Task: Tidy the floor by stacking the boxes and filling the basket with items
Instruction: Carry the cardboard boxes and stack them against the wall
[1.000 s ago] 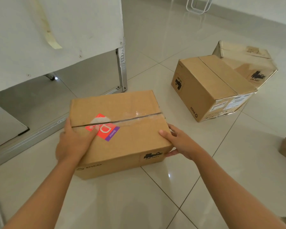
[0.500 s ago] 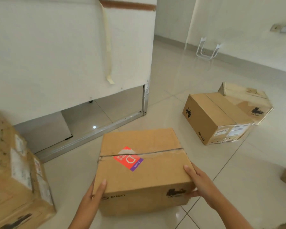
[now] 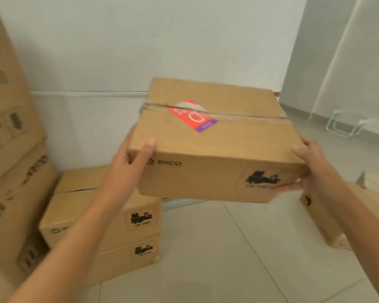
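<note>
A taped cardboard box [image 3: 208,149] with a red and purple sticker hangs in the air at chest height, tilted slightly. My left hand [image 3: 130,159] grips its near left corner, thumb on top. My right hand [image 3: 313,169] holds its right end, fingers wrapped under the bottom edge. Below and to the left, a low stack of two similar boxes [image 3: 109,224] stands on the floor against the white wall. No basket is in view.
A taller pile of cardboard boxes [image 3: 11,149] fills the left edge. Another box [image 3: 319,219] lies on the tiled floor at the right, with one more behind it. A white wire stand [image 3: 346,125] sits by the far wall.
Both hands have lifted the box off the floor, and it now hangs beside the low stack. The view has swung left and up toward the wall.
</note>
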The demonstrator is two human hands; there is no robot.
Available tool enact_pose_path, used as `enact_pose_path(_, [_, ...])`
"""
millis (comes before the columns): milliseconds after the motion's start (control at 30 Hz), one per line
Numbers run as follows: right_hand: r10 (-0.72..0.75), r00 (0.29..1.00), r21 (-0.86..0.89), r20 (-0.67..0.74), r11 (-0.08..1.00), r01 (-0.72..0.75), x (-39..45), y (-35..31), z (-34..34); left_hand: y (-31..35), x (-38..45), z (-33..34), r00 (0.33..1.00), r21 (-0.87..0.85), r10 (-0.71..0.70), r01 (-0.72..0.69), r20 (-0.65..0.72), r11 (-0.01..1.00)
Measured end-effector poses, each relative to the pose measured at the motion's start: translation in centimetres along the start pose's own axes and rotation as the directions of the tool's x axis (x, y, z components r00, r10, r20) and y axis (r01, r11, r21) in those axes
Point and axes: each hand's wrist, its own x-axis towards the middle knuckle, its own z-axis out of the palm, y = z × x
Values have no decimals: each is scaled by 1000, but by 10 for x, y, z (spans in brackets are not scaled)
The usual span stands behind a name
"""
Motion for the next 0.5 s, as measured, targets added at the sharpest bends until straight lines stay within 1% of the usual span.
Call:
enact_pose_path(67, [-54, 992, 45, 113, 998, 49, 7, -8, 41, 8, 7, -44, 994, 71, 27, -19, -104, 997])
enact_pose_path(100, [-70, 981, 58, 180, 996, 61, 10, -8, 63, 9, 8, -65, 989, 91, 17, -3, -150, 996])
enact_pose_path(167, [-70, 952, 65, 298, 996, 53, 19, 1, 107, 4, 7, -104, 976, 86, -6, 26, -217, 996])
enact_pose_path(233, [-14, 926, 67, 376, 998, -12, 28, 12, 148, -6, 0, -132, 965, 76, -63, 85, -253, 994])
enact_pose_path(300, [71, 897, 32, 436, 995, -94, 34, 25, 185, -26, -9, -152, 945, 131, -125, 171, -301, 977])
enact_pose_path(333, [108, 883, -11, 456, 993, -116, 36, 32, 200, -37, -14, -160, 934, 154, -152, 210, -322, 966])
enact_pose_path(400, [147, 874, -100, 463, 989, -114, 36, 48, 225, -59, -21, -173, 924, 158, -210, 271, -319, 950])
enact_pose_path(467, [137, 900, -151, 414, 985, -81, 34, 60, 241, -76, -23, -177, 907, 151, -270, 331, -324, 931])
enact_pose_path(500, [119, 920, -175, 374, 983, -56, 36, 63, 247, -80, -22, -176, 895, 151, -279, 347, -348, 926])
